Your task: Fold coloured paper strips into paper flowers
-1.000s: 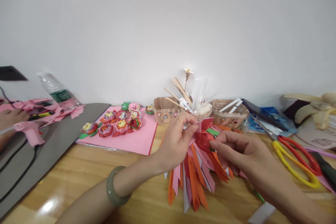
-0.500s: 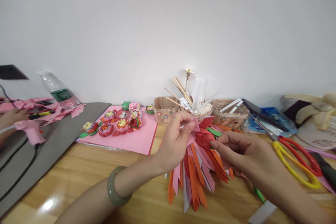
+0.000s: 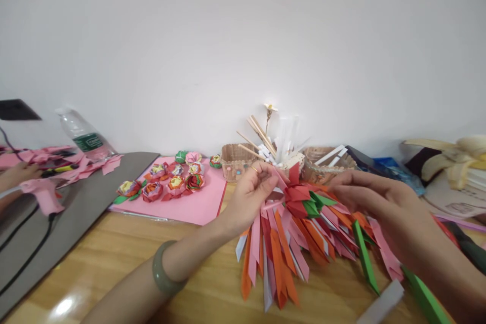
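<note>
My left hand [image 3: 252, 195], with a ring and a green bangle at the wrist, pinches a pink folded paper piece [image 3: 280, 180] between thumb and fingers. Against that piece sits a cluster of red and green folded paper [image 3: 298, 197]; whether the two are joined I cannot tell. Below them, a fan of pink, orange, red and white paper strips [image 3: 281, 258] spreads over the table. My right hand [image 3: 374, 207] hovers to the right of the cluster, fingers stretched out and apart from it, with nothing visible in them. A green paper strip [image 3: 365, 258] lies below it.
Several folded paper flowers [image 3: 176, 186] rest on a pink sheet [image 3: 190, 207] at the left. Small baskets [image 3: 239, 162] with sticks stand by the wall. Farther left are a pink glue gun [image 3: 42, 196], a bottle [image 3: 85, 134] and another person's hand [image 3: 18, 174]. A banana peel [image 3: 469, 162] lies right.
My right hand has let go of the red and green paper and moved right, its fingers straightening. My left hand keeps its pinch in nearly the same place.
</note>
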`<action>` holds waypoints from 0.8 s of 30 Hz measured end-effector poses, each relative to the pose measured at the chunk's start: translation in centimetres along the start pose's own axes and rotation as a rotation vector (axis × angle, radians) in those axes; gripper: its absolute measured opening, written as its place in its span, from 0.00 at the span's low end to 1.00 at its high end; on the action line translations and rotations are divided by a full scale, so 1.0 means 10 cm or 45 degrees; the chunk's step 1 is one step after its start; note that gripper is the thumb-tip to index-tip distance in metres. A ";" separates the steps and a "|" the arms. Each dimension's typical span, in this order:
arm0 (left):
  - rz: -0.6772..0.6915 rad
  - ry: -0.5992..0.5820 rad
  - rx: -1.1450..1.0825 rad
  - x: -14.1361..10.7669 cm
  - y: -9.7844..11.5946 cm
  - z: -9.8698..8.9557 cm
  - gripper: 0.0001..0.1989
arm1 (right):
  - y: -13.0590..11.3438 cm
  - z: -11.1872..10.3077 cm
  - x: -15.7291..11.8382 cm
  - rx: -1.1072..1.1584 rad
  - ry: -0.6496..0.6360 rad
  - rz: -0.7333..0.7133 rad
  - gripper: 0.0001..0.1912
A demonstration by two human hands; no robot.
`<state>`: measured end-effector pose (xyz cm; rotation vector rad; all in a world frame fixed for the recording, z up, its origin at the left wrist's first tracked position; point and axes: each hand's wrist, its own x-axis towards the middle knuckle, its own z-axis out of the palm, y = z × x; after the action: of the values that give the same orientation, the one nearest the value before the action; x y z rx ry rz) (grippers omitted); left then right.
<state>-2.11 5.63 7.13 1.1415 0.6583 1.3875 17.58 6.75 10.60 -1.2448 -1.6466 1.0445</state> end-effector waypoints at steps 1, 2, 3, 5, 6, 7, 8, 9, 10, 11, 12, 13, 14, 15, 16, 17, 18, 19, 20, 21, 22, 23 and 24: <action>-0.021 -0.023 -0.033 0.00 0.00 0.00 0.13 | 0.01 0.00 0.01 0.048 0.044 -0.031 0.13; -0.046 -0.050 -0.060 0.00 0.00 0.00 0.13 | 0.02 0.01 0.01 0.071 0.080 -0.061 0.13; -0.070 -0.074 -0.081 0.00 -0.01 0.00 0.13 | 0.02 0.03 0.02 0.069 0.095 -0.083 0.13; -0.117 -0.111 -0.117 0.01 -0.02 -0.01 0.12 | 0.01 0.07 0.01 -0.003 0.044 -0.109 0.15; -0.139 -0.125 -0.132 0.01 -0.03 0.00 0.13 | -0.01 0.10 0.00 -0.043 -0.025 -0.122 0.16; -0.157 -0.138 -0.149 0.01 -0.04 0.00 0.13 | -0.03 0.12 -0.01 -0.083 -0.095 -0.141 0.16; -0.174 -0.153 -0.165 0.01 -0.04 0.00 0.13 | -0.04 0.14 -0.02 -0.101 -0.121 -0.171 0.16; -0.190 -0.171 -0.179 0.00 -0.05 0.00 0.13 | -0.05 0.16 -0.04 -0.123 -0.146 -0.189 0.16; -0.211 -0.185 -0.187 0.00 -0.05 0.00 0.13 | -0.06 0.17 -0.05 -0.144 -0.143 -0.216 0.15; -0.239 -0.190 -0.184 0.00 -0.05 0.00 0.13 | -0.06 0.17 -0.06 -0.174 -0.120 -0.247 0.14; -0.257 -0.190 -0.173 -0.01 -0.05 0.00 0.13 | -0.06 0.18 -0.07 -0.202 -0.091 -0.283 0.12; -0.260 -0.189 -0.153 -0.01 -0.05 0.00 0.13 | -0.04 0.18 -0.09 -0.228 -0.050 -0.329 0.11; -0.249 -0.188 -0.122 -0.01 -0.05 -0.01 0.13 | -0.03 0.18 -0.10 -0.248 -0.017 -0.376 0.09; -0.221 -0.181 -0.082 -0.01 -0.05 -0.01 0.12 | -0.01 0.18 -0.11 -0.266 0.005 -0.428 0.08; -0.185 -0.173 -0.035 -0.02 -0.05 0.00 0.12 | 0.01 0.19 -0.12 -0.287 0.018 -0.482 0.07; -0.143 -0.164 0.017 -0.02 -0.05 0.00 0.12 | 0.03 0.20 -0.13 -0.319 0.030 -0.541 0.07; -0.107 -0.152 0.076 -0.03 -0.04 0.01 0.11 | 0.05 0.20 -0.14 -0.370 0.055 -0.611 0.07; -0.074 -0.134 0.138 -0.03 -0.04 0.02 0.10 | 0.06 0.21 -0.15 -0.438 0.097 -0.697 0.08; -0.030 -0.109 0.199 -0.04 -0.04 0.04 0.09 | 0.07 0.22 -0.16 -0.519 0.153 -0.795 0.08; 0.027 -0.086 0.263 -0.05 -0.03 0.05 0.08 | 0.08 0.22 -0.17 -0.603 0.216 -0.896 0.08; 0.101 -0.065 0.333 -0.06 -0.03 0.06 0.07 | 0.08 0.23 -0.18 -0.680 0.273 -0.987 0.08; 0.190 -0.037 0.403 -0.07 -0.03 0.08 0.06 | 0.08 0.23 -0.19 -0.747 0.316 -1.067 0.08; 0.283 -0.009 0.466 -0.08 -0.02 0.08 0.05 | 0.07 0.23 -0.20 -0.801 0.343 -1.131 0.08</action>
<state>-1.37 4.68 7.00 1.5472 0.8222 1.4852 16.03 4.61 8.91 -0.7801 -2.0543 -0.1894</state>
